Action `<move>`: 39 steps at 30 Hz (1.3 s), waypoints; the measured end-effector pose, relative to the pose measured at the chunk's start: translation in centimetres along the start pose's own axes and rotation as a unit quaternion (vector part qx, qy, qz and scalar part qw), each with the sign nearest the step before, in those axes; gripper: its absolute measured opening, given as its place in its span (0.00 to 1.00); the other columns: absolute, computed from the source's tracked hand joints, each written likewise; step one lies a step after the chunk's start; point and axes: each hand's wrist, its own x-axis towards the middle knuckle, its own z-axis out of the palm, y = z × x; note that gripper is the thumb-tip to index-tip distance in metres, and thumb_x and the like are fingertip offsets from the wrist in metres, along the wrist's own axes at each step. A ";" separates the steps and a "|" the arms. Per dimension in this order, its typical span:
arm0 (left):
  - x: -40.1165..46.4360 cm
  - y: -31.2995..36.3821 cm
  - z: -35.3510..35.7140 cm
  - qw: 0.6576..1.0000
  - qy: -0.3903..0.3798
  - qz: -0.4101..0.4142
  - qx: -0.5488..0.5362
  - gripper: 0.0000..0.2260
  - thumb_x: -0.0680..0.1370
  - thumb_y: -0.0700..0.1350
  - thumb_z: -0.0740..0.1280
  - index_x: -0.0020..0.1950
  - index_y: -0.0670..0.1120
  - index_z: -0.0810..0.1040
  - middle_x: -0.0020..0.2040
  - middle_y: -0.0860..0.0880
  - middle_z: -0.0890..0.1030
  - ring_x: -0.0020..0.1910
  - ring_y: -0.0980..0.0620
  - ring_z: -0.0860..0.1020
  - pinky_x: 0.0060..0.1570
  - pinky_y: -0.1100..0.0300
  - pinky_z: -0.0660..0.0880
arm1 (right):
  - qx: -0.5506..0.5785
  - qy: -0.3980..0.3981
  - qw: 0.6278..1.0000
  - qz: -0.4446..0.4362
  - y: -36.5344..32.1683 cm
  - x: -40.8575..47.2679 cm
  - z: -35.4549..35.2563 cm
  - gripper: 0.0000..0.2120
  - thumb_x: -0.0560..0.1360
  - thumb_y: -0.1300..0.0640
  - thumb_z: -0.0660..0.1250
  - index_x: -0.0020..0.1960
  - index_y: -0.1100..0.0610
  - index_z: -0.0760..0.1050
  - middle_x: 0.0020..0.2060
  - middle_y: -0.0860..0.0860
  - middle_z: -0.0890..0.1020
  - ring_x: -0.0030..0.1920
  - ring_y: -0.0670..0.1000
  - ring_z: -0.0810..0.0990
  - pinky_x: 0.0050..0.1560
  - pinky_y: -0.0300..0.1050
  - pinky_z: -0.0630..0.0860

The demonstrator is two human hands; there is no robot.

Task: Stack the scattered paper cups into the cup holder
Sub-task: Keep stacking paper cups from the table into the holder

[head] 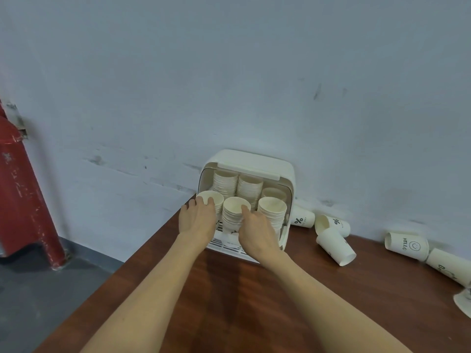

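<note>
Paper cups: plain cream-white, thin rolled rims; the loose ones carry dark print, a "%" mark or "HELLO" with a smiley.
Left hand (197,216): fingers curled over the rim of the front-left stack (211,200) in the holder, gripping its top cup.
Right hand (256,231): fingers hooked on the rim of the front-middle stack (233,211), holding it.
Cup holder (286,171): cream plastic box with rounded corners, lid raised, open front toward us, slatted white base; it stands at the far edge of the table against the wall.
Holder contents: six nested stacks, mouths up, three in front and three behind; the far-right stack (274,193) is lowest.
Scattered cups: five lie on their sides to the right of the holder, a "%" cup (302,217) just beside it, two more (336,247) touching each other, then the "HELLO" cup (406,245) and another near the right edge.
Table (229,301): dark reddish-brown wood grain.
Room: pale scuffed wall (229,72), grey floor at left, a chipped red pipe (23,194) standing far left.
</note>
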 end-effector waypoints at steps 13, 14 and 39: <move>-6.3 6.8 -4.5 0.993 0.041 0.052 -0.099 0.16 0.79 0.45 0.59 0.66 0.46 0.68 0.61 0.43 0.71 0.58 0.43 0.72 0.53 0.51 0.70 | 0.076 0.018 0.995 0.068 2.9 -6.4 -6.0 0.20 0.74 0.62 0.56 0.66 0.56 0.69 0.54 0.56 0.79 0.56 0.59 0.76 0.52 0.53 0.73; -6.9 7.7 -5.0 0.991 0.046 0.060 -0.108 0.15 0.79 0.45 0.58 0.65 0.45 0.69 0.60 0.43 0.71 0.58 0.43 0.72 0.53 0.51 0.70 | 0.081 0.027 0.994 0.070 3.4 -7.1 -6.8 0.19 0.74 0.61 0.56 0.64 0.55 0.70 0.52 0.55 0.79 0.55 0.58 0.76 0.52 0.53 0.74; -16.3 33.4 -6.5 0.934 0.017 0.256 -0.247 0.16 0.80 0.47 0.56 0.67 0.49 0.69 0.59 0.48 0.72 0.55 0.48 0.74 0.46 0.54 0.73 | 0.042 0.101 0.951 0.290 25.0 -22.2 -18.7 0.25 0.74 0.60 0.57 0.71 0.59 0.65 0.52 0.55 0.80 0.56 0.56 0.77 0.54 0.51 0.74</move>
